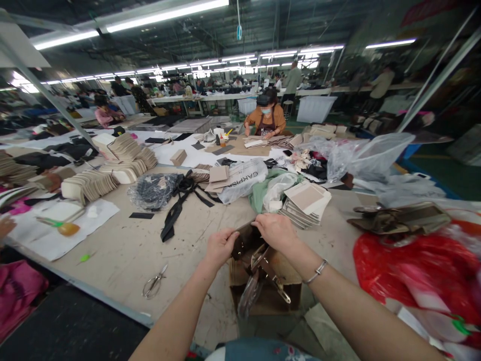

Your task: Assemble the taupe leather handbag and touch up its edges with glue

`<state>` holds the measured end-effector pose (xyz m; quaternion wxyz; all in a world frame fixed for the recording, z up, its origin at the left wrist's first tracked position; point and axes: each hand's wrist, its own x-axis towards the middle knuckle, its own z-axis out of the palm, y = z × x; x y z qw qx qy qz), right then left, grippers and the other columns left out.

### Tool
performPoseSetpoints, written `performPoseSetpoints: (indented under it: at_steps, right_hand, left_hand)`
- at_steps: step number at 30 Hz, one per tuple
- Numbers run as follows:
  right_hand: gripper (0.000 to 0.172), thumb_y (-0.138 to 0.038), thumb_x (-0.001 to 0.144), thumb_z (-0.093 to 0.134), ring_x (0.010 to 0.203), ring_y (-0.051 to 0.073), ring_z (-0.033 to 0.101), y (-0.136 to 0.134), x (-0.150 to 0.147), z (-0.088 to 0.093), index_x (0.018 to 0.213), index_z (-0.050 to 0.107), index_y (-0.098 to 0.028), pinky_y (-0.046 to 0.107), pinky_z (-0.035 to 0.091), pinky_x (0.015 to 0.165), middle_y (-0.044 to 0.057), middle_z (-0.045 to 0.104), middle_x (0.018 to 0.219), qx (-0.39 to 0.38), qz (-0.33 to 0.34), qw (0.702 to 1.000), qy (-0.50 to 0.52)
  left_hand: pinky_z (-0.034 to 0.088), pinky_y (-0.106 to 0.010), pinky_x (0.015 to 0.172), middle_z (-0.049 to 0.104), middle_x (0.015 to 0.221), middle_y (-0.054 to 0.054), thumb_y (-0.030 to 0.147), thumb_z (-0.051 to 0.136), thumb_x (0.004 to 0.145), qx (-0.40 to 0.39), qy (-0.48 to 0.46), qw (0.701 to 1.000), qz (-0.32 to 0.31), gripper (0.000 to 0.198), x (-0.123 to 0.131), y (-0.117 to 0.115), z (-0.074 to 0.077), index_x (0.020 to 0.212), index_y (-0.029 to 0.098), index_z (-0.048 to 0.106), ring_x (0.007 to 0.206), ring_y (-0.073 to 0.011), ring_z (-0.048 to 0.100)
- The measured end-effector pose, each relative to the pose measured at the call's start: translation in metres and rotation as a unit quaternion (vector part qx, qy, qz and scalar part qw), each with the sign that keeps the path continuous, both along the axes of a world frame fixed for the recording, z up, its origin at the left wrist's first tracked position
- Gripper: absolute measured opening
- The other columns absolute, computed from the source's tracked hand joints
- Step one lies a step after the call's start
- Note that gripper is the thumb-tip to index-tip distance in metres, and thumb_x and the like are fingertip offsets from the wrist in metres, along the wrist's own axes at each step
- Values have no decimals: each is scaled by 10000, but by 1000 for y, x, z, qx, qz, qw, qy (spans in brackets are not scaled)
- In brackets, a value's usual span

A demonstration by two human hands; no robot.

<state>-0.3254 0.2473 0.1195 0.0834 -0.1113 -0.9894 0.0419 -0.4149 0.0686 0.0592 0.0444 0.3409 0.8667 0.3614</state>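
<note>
A brown handbag (265, 303) with gold-coloured metal fittings lies at the front edge of the worktable, in front of my body. My left hand (221, 246) pinches the left part of the bag's far, dark edge, fingers closed on it. On the right part of that same edge, my right hand (275, 229) grips with bent fingers. Between the hands hang a strap with a gold clasp (282, 291) and a clear plastic wrapping (250, 296). The bag's inside is mostly in shadow, and the fingertips are partly hidden behind the edge.
Scissors (154, 283) lie left of the bag on the table (112, 255). Stacked beige panels (306, 200), black straps (176, 205) and plastic-wrapped pieces (154, 190) lie beyond. Red plastic bags (406, 265) crowd the right. Across the table, a person (266, 118) works; another person's hand shows at far left.
</note>
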Motion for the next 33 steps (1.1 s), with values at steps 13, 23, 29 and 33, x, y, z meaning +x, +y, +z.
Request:
performPoseSetpoints:
  at_steps: [13,23,29,33]
  right_hand:
    - [298,-382,943,438,799,183,646,-2,-3,2,871,671,-211,250,399,642,66,707,876,-4,-2,1000,2]
    - [304,-383,944,436,828,182,644,2,-4,2,875,660,-190,250,396,649,75,702,889,-13,-6,1000,-9]
    - [167,-351,879,565,841,185,620,24,4,10,866,662,-216,260,375,667,35,697,848,38,98,994,-21]
    - [247,-359,916,502,817,183,608,34,7,9,811,669,-210,267,356,656,42,696,828,53,101,993,-12]
  left_hand:
    - [420,-238,668,718,824,9,228,485,832,-83,0,993,-78,337,0,2,35,1116,251,664,730,-152,629]
    - [359,-264,600,709,737,-29,401,461,904,-204,92,973,-47,337,-3,33,50,759,214,702,716,-187,625]
    - [355,-260,622,702,779,-26,358,449,925,-224,123,966,-42,313,-7,34,45,770,204,673,756,-178,623]
    - [345,-259,620,695,758,-18,363,457,923,-219,116,968,-48,311,-9,33,44,753,205,665,735,-170,614]
